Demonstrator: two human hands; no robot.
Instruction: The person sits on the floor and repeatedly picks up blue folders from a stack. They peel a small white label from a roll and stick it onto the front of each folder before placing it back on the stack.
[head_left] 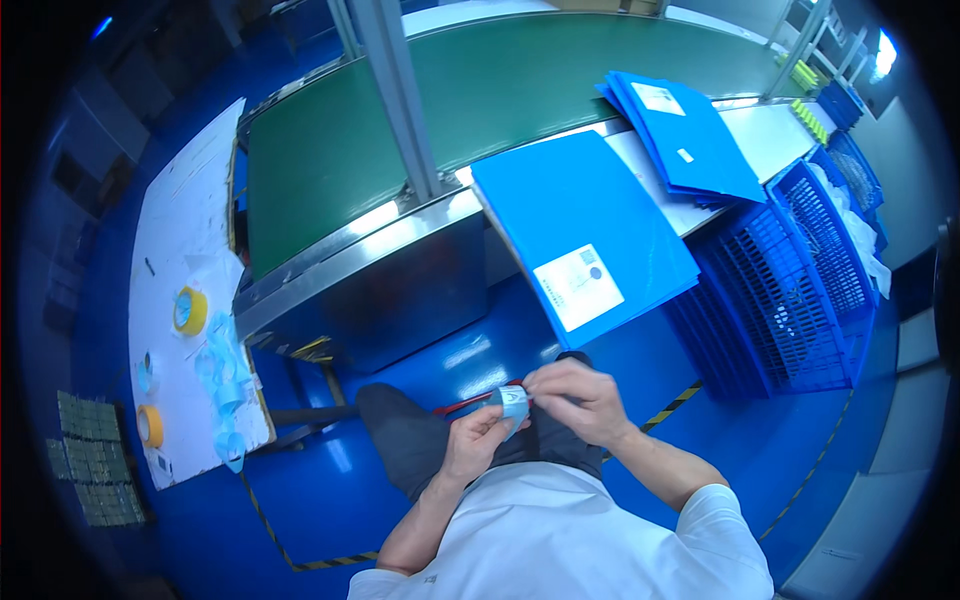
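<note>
In front of my lap, my left hand (474, 443) is closed around a light blue roll or band (513, 402) with pale printing on it. Thumb and fingers grip its lower side. My right hand (582, 400) is pinched at the band's right edge. Whatever lies between those fingertips is too small to make out. A thin red bar (463, 404) shows just left of the band, beyond my left hand; I cannot tell what it belongs to.
Left, a white table (190, 400) bears light blue bands (222, 370), a yellow tape roll (190, 311) and an orange one (150, 426). Ahead runs a green conveyor (330, 165) with a metal post (398, 100). Blue folders (590, 220) overhang its edge. Blue crates (770, 300) stand right.
</note>
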